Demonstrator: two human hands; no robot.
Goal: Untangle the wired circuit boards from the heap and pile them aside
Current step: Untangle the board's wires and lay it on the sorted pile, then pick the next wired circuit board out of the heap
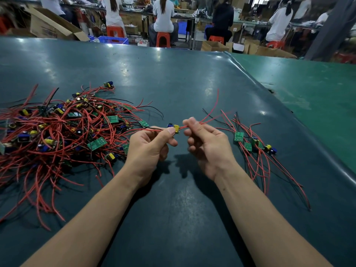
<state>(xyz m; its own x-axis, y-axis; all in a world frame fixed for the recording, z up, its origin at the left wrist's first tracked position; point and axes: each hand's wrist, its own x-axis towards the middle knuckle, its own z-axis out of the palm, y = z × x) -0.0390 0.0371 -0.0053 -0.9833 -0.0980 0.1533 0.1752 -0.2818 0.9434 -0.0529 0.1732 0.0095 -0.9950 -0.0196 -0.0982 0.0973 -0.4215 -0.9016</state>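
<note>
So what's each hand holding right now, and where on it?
Left hand pinches the circuit board at its body. Right hand fingers pinch that board's red wires just beside it.

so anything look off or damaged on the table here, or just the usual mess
Nothing stands out as damaged. The heap on the left is simply tangled, the sorted pile lies loosely on the right, and the left hand and right hand hold one board by its red wires.
</note>
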